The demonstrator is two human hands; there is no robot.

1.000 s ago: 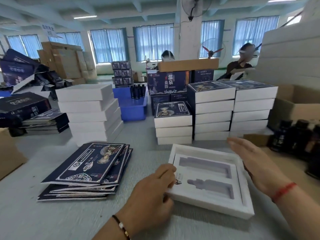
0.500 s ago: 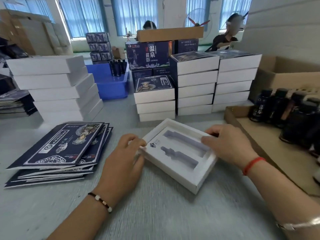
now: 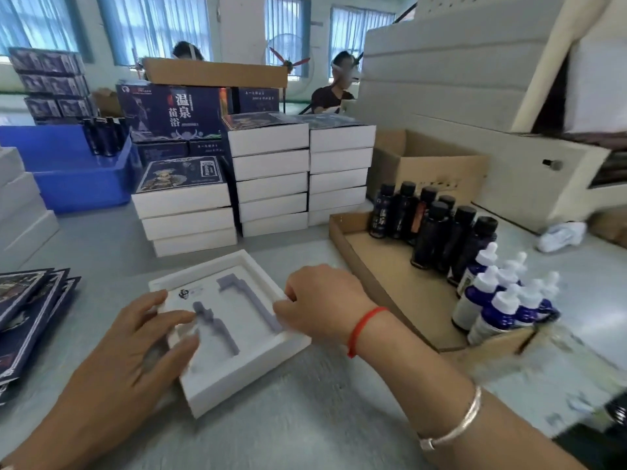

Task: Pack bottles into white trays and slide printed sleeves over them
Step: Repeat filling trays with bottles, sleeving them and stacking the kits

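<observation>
Large white characters 温泉 above 苗浴 on the front of the dark blue carton [image 3: 173,113] behind the stacks of sleeved boxes. Smaller print on that carton, on the top sleeved box [image 3: 181,174] of the nearest stack, on the dark bottles [image 3: 385,212] and on the white tray [image 3: 237,330] too blurred to read.

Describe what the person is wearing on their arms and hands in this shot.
Both forearms are bare; no sleeves or gloves show. The right hand has a thin red string bracelet at the wrist and, further up the forearm, a plain silver bangle. The left hand shows no ring, and its wrist lies mostly at the frame edge, so any band there cannot be made out.
</observation>
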